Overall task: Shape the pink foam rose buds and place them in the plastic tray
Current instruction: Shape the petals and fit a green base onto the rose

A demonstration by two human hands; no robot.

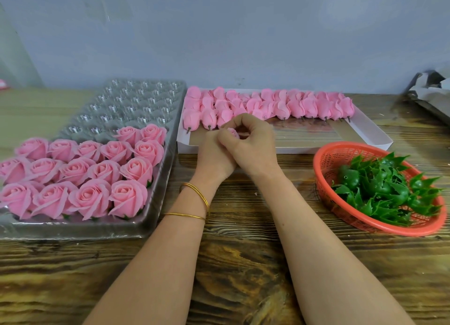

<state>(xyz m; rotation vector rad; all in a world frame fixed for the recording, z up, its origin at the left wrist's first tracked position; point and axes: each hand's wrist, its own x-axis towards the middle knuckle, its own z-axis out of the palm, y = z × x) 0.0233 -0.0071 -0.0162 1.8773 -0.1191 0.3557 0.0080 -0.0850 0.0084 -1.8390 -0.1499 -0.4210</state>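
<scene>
My left hand point(214, 154) and my right hand point(253, 142) meet at the middle of the table, both curled round one small pink rose bud point(233, 132) that is mostly hidden by the fingers. Behind them a white cardboard box point(365, 139) holds several closed pink buds point(267, 104) lying in rows along its far side. On the left a clear plastic tray point(155, 203) carries several opened pink roses point(97, 168) in its near rows; its far cells are bare.
A red mesh basket point(341, 154) with several green plastic calyxes point(389, 188) stands at the right. Crumpled grey paper and a dark object point(428, 90) lie at the far right. A grey wall closes off the back of the wooden table point(243, 263).
</scene>
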